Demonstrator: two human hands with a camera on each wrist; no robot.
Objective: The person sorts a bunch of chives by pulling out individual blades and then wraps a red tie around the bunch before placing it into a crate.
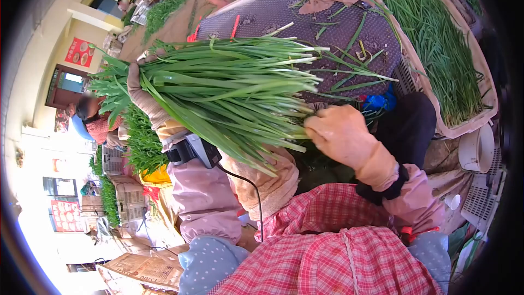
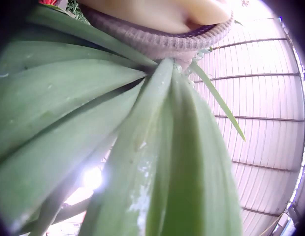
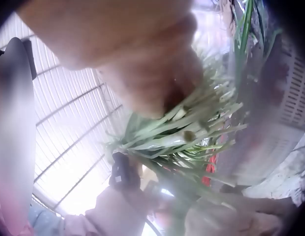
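Note:
A large bundle of garlic chives point(image 1: 229, 84) lies across the head view, white stem ends to the right and leaf tips to the left. My left hand point(image 1: 144, 98), in a knit glove, grips it from below near the leafy end, with the wrist camera point(image 1: 199, 150) strapped behind. In an orange rubber glove, my right hand point(image 1: 343, 137) has its fingers curled at the lower stem ends, pinching there. Broad chive leaves point(image 2: 142, 162) fan out below the glove cuff point(image 2: 157, 44) in the left wrist view. The right wrist view shows blurred fingers point(image 3: 157, 78) against the cut stems point(image 3: 187, 135).
A padded purple surface point(image 1: 256, 19) with loose chive scraps point(image 1: 355, 71) lies beyond the bundle. At right stands a crate point(image 1: 486, 95) packed with chives. A white bucket point(image 1: 476, 150) sits below it. Other people point(image 1: 101, 120) work at the left and back.

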